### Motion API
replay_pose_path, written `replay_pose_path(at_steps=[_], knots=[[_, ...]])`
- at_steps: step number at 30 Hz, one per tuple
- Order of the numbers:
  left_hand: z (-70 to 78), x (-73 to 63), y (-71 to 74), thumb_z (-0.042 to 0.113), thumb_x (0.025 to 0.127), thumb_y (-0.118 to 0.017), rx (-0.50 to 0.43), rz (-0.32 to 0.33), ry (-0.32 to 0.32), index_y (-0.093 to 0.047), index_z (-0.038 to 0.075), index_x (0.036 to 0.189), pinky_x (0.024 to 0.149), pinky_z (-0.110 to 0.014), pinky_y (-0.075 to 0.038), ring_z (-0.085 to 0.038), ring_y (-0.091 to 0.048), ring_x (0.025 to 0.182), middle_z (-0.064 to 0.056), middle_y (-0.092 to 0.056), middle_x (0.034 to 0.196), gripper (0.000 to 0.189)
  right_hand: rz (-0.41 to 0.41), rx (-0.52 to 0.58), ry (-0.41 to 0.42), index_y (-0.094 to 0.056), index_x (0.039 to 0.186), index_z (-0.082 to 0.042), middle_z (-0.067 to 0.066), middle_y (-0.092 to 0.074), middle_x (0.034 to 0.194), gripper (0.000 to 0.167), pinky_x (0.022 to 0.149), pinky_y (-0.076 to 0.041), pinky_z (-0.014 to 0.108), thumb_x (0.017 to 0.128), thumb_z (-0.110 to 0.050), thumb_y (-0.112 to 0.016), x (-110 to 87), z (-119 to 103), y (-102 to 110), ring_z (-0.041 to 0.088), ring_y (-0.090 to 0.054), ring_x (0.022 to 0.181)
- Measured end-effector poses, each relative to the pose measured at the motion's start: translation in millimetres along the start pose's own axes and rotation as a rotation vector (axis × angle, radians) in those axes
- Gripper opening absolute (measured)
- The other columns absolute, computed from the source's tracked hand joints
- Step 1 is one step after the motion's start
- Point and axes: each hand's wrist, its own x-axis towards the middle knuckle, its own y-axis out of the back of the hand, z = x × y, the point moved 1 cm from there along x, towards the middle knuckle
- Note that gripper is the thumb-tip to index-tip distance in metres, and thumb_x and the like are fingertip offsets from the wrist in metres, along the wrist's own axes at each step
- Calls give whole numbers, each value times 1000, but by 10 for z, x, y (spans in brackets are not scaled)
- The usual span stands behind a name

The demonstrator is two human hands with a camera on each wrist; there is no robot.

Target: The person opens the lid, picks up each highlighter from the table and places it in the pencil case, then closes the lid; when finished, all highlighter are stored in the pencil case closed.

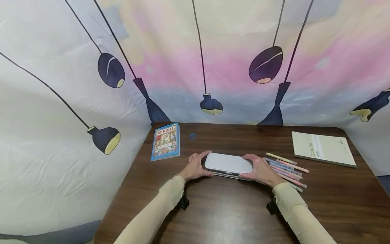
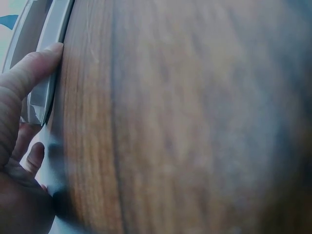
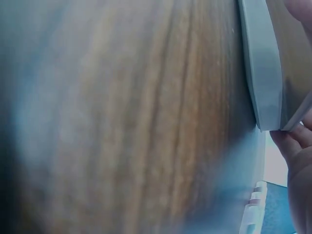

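A white, rounded pencil case (image 1: 228, 163) lies lengthwise across the middle of the table in the head view. A dark band runs along its front side between lid and base, with a small clasp at the centre. My left hand (image 1: 195, 167) grips the left end, thumb at the front and fingers round the far side. At the opposite end my right hand (image 1: 261, 170) holds the case the same way. The left wrist view shows the thumb (image 2: 41, 61) pressed on the case's grey side wall. In the right wrist view, fingers (image 3: 287, 144) touch the case's end corner.
Several pastel marker pens (image 1: 287, 171) lie loosely grouped just right of my right hand. A cream notebook (image 1: 324, 149) sits at the back right, and a blue illustrated book (image 1: 166, 142) at the back left. Near that book is a small blue ring (image 1: 192, 136). A printed curtain (image 1: 182, 61) hangs behind the table.
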Motion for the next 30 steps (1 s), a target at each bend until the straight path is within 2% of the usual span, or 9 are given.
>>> replay_pose_path(at_steps=[9,18,24,30], knots=[[-14,2,-12,43,75,-97,1,-9,17,-45,24,161,117,-60,-26,-31,-42,124,-12,-61,137,103,-29,5,-51,-59,143,2,25,-62,140,91,99,-52,61,77,-50,-92,-113,104,66,44,-62,124],[-30,0,33,42,75,-97,-10,-4,12,-43,21,162,119,-62,-21,-29,-43,123,-11,-65,133,104,-28,0,-58,-57,144,3,27,-61,141,93,100,-51,63,77,-51,-92,-138,127,132,47,-61,126],[-18,12,15,42,76,-96,-10,-11,5,-41,22,163,120,-61,-20,-29,-43,123,-10,-66,133,105,-32,20,-93,-59,144,2,26,-61,141,87,104,-47,64,81,-50,-88,-142,152,168,48,-58,129],[-9,8,-7,40,75,-98,-43,-4,15,-38,24,165,119,-62,-22,-30,-41,127,-11,-64,137,109,-39,76,-150,-62,143,2,28,-61,142,73,107,-45,66,93,-49,-78,-115,161,233,49,-56,132]])
